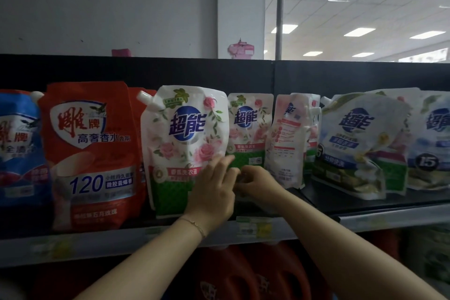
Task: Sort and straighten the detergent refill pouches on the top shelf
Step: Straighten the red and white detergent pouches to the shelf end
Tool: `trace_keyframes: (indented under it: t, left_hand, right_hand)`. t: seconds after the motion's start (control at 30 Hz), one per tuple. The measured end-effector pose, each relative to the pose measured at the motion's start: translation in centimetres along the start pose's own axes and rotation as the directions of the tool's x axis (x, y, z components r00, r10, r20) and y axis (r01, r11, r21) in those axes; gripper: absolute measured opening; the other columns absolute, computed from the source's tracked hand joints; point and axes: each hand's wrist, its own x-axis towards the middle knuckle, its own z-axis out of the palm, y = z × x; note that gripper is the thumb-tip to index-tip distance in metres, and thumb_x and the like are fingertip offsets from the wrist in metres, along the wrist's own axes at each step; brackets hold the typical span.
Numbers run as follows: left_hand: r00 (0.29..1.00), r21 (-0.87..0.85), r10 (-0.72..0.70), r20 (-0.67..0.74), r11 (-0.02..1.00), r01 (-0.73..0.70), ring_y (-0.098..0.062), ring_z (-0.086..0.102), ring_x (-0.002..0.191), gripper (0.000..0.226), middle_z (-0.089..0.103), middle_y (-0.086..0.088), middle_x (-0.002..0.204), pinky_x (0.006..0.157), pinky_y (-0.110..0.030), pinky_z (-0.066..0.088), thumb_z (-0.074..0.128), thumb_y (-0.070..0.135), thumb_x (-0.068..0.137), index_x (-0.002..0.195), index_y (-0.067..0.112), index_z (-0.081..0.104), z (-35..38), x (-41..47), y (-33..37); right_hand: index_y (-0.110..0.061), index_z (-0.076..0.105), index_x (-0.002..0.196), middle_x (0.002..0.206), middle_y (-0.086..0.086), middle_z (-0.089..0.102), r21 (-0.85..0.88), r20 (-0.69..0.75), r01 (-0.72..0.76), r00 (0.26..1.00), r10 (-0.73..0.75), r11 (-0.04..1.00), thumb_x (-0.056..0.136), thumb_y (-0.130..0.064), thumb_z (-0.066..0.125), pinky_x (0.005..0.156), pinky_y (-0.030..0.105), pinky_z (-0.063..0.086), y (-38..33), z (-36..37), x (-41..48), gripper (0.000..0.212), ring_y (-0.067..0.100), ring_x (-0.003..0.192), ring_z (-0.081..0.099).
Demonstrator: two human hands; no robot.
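reaching to the top shelf (365, 202), my left hand (211, 192) lies flat on the front rose pouch (180, 143); my right hand (258, 181), touching it, curls at the upright rear rose pouch (248, 126) base, grip unclear.

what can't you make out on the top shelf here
Head view only:
Smaller rose pouch: its lower part is hidden behind the left hand and right hand.
Whether either hand grips anything: the fingers overlap and blur.
Blue pouch: cut off by the left edge.
Shelf price labels: too blurred to read.
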Motion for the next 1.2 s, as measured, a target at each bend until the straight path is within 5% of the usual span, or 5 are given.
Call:
trace_keyframes:
  t: [0.27, 0.43, 0.73, 0.97, 1.2]
  left_hand:
    - [0.950, -0.185, -0.036, 0.312, 0.978, 0.097, -0.014, 0.044, 0.106, 0.029, 0.047, 0.004, 0.116, 0.091, -0.033, 0.042, 0.049, 0.023, 0.087, 0.115, 0.019, 0.051, 2.5, 3.9, 3.6]
    - [0.888, -0.109, -0.161, 0.430, 0.967, 0.229, -0.014, 0.039, 0.113, 0.032, 0.042, 0.007, 0.123, 0.095, -0.032, 0.038, 0.048, 0.032, 0.091, 0.122, 0.023, 0.044, 4.7, 5.8, 5.0]
    - [0.707, -0.403, -0.566, 0.424, 0.581, 0.707, -0.014, 0.044, 0.119, 0.038, 0.045, 0.005, 0.128, 0.102, -0.031, 0.036, 0.049, 0.038, 0.096, 0.129, 0.020, 0.042, 8.2, 9.2, 5.6]
    - [0.614, -0.612, -0.735, 0.290, 0.351, 0.709, -0.013, 0.050, 0.113, 0.065, 0.053, 0.005, 0.127, 0.097, -0.033, 0.042, 0.072, 0.045, 0.079, 0.133, 0.025, 0.042, 7.8, 11.8, 5.3]
    - [0.605, -0.649, -0.760, 0.239, 0.339, 0.681, -0.012, 0.057, 0.098, 0.025, 0.060, 0.009, 0.103, 0.083, -0.024, 0.046, 0.068, 0.031, 0.087, 0.108, 0.024, 0.055, 7.6, 13.6, 3.8]
  right_hand:
    - [-0.010, 0.064, 0.074, 0.071, 0.005, 0.066, -0.223, -0.456, -0.314, 0.870, 0.186, 0.923, 0.087, -0.035, 0.060, 0.061, 0.035, 0.054, 4.8, -7.4, 0.9, 0.029, 0.022, 0.065, 0.063]
    - [-0.014, 0.057, 0.082, 0.076, 0.003, 0.059, -0.286, -0.432, -0.410, 0.862, 0.266, 0.866, 0.093, -0.045, 0.053, 0.057, 0.028, 0.047, 7.8, -11.0, 2.3, 0.033, 0.022, 0.068, 0.059]
    - [-0.010, 0.063, 0.085, 0.090, 0.005, 0.066, -0.603, 0.037, 0.082, 0.996, -0.075, 0.793, 0.100, -0.022, 0.047, 0.068, 0.031, 0.054, 7.2, -11.4, 4.1, 0.024, 0.019, 0.077, 0.064]
    - [-0.003, 0.053, 0.130, 0.133, 0.019, 0.053, -0.467, 0.285, 0.319, 0.937, -0.201, 0.825, 0.097, -0.008, 0.044, 0.106, 0.042, 0.038, 3.7, -6.0, 4.4, 0.035, 0.035, 0.124, 0.048]
    - [-0.019, 0.064, 0.089, 0.077, -0.002, 0.064, -0.460, 0.173, 0.473, 0.878, -0.446, 0.751, 0.092, -0.026, 0.054, 0.070, 0.036, 0.056, 5.1, -8.7, 4.8, 0.012, 0.017, 0.069, 0.062]
